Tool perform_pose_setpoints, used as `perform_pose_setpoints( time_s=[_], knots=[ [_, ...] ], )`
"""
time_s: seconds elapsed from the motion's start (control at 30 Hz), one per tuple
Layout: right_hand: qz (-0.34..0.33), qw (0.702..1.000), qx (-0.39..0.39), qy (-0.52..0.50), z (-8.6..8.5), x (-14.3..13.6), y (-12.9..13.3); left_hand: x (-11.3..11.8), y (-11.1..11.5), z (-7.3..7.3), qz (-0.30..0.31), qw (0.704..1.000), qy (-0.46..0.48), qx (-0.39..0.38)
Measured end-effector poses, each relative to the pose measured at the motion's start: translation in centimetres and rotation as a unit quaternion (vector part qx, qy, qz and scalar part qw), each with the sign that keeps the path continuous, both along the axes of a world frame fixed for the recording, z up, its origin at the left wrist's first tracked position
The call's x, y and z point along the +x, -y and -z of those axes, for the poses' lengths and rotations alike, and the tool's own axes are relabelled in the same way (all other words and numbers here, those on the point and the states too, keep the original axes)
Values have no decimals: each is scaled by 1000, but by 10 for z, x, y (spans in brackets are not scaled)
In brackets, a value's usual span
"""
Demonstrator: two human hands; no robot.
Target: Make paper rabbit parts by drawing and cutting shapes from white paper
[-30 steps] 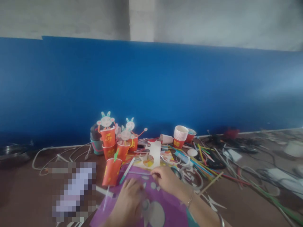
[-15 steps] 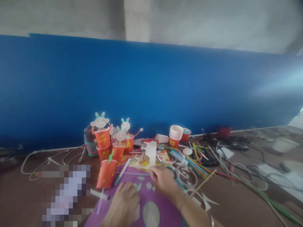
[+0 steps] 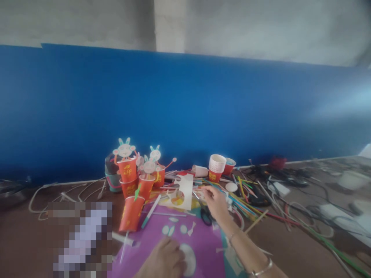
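My left hand (image 3: 165,258) is low over the purple sheet (image 3: 204,247), fingers curled and slightly blurred. It overlaps the edge of a large white oval cutout (image 3: 189,259); anything in its grasp is hidden. My right hand (image 3: 216,204) reaches farther out, fingers pinched together, beside the scissors (image 3: 206,215) and a white sheet with holes cut in it (image 3: 188,193). A thin reddish stick lies by its fingertips, and I cannot make out whether they hold it. Small cutouts with teal edges (image 3: 183,229) and a white bow-shaped piece (image 3: 191,229) rest on the purple sheet.
Red paper cups (image 3: 132,216) with paper rabbit figures (image 3: 125,150) stand at the left. A teal-capped marker (image 3: 150,211) lies beside them. Behind my right hand are stacked cups (image 3: 216,166) and loose coloured sticks. Cables (image 3: 292,212) spread across the right.
My right hand has moved up and right, off the purple sheet, baring the scissors and the bow-shaped piece. My left hand has shifted down and right toward the white oval.
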State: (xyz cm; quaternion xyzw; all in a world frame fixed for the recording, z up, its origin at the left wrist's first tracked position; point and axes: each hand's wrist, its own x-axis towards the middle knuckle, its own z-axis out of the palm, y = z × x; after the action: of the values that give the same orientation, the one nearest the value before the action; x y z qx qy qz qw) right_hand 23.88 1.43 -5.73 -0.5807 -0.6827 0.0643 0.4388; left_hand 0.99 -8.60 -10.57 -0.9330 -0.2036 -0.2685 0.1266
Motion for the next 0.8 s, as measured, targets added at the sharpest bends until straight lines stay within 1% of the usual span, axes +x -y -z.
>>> perform_pose_setpoints(
  time_s=[0.13,0.2,0.3,0.37,0.6,0.8],
  knots=[
    [-43,995,-19,87,2,-8,5,-1,-1,-1,-16,1000,1,5],
    [-36,991,-29,126,2,-13,10,-1,0,-2,-21,1000,-6,5],
    [1,986,-35,160,0,-18,15,-2,0,-2,-29,1000,-11,5],
    [16,984,-37,171,-1,-21,17,-1,0,-3,-29,1000,-10,3],
    [17,983,-49,177,0,-41,19,0,0,-6,-20,1000,16,-8],
    [-7,979,-45,200,0,-46,18,0,0,-9,-16,1000,20,-4]
  ],
)
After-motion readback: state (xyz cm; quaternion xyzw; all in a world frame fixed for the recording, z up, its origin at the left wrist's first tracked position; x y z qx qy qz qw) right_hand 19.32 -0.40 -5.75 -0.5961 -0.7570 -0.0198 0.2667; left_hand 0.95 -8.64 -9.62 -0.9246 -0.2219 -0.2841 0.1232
